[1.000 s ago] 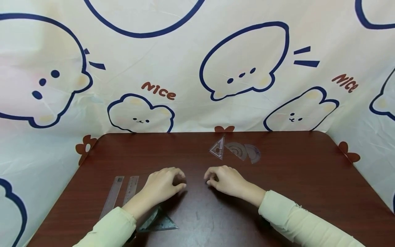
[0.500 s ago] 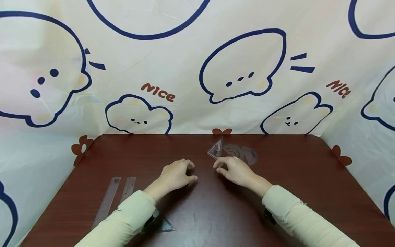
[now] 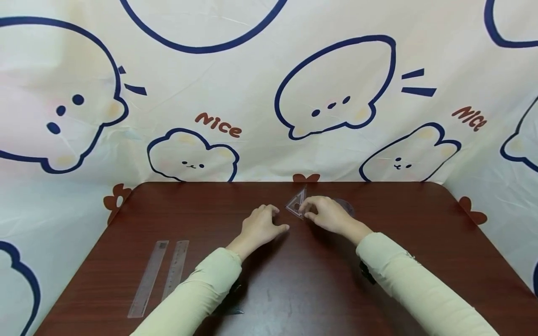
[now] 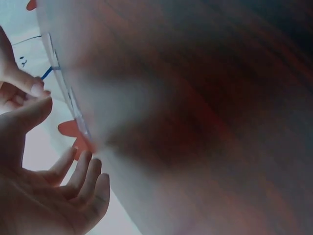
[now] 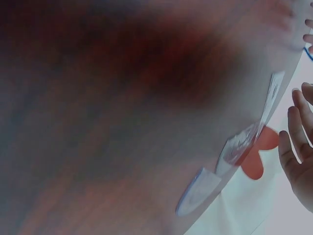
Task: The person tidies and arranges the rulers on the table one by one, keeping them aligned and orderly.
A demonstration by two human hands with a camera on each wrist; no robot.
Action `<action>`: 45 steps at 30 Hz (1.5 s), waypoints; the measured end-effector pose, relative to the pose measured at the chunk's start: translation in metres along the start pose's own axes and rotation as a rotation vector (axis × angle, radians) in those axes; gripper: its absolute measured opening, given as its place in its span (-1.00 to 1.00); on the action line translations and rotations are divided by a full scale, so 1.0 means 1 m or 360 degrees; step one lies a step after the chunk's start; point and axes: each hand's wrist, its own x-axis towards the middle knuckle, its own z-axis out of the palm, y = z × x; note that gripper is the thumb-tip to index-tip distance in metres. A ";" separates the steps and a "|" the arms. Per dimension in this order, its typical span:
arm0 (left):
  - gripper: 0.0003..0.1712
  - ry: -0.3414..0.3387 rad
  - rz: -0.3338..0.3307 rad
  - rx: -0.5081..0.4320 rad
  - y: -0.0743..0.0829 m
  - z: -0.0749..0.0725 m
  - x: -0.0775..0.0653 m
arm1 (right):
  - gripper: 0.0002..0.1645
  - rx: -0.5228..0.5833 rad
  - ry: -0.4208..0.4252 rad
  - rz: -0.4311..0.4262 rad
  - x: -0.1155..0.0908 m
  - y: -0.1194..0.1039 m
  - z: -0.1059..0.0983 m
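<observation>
My left hand (image 3: 261,225) hovers over the middle of the table with its thumb and fingers apart, holding nothing. To its right my right hand (image 3: 328,214), fingers loosely bent, is above the far part of the table beside a small clear triangular set square (image 3: 296,204). I see nothing between its fingers. A clear protractor (image 3: 345,206) shows partly behind that hand. A second protractor (image 5: 239,147) is hidden by the hand in the head view but lies between the set square and the other protractor in the right wrist view.
Two clear rulers (image 3: 148,280) lie side by side on the left of the brown table (image 3: 403,261). Under my left forearm, a greenish set square (image 3: 230,310) is mostly hidden. A cartoon-printed cloth (image 3: 252,93) hangs behind the table's far edge.
Both hands have moved forward and to the right, toward the small set square and protractors. My left sleeve now covers most of the greenish set square; my right hand covers one protractor.
</observation>
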 end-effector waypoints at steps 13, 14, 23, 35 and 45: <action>-0.29 0.0051 -0.0118 -0.0091 0.019 0.014 0.026 | -0.74 0.0018 -0.0001 0.0135 0.024 0.023 -0.012; -0.27 0.0071 -0.0120 -0.0075 0.020 0.015 0.028 | -0.74 0.0024 -0.0001 0.0146 0.025 0.024 -0.012; -0.20 0.0237 -0.0219 0.0019 0.029 0.031 0.035 | -0.69 0.0044 0.0033 0.0205 0.035 0.037 -0.017; -0.22 0.0272 -0.0231 0.0083 0.029 0.038 0.040 | -0.64 0.0179 0.0056 0.0265 0.049 0.044 -0.017; -0.20 0.0297 -0.0207 0.0060 0.029 0.043 0.044 | -0.55 0.0257 0.0127 0.0281 0.064 0.052 -0.004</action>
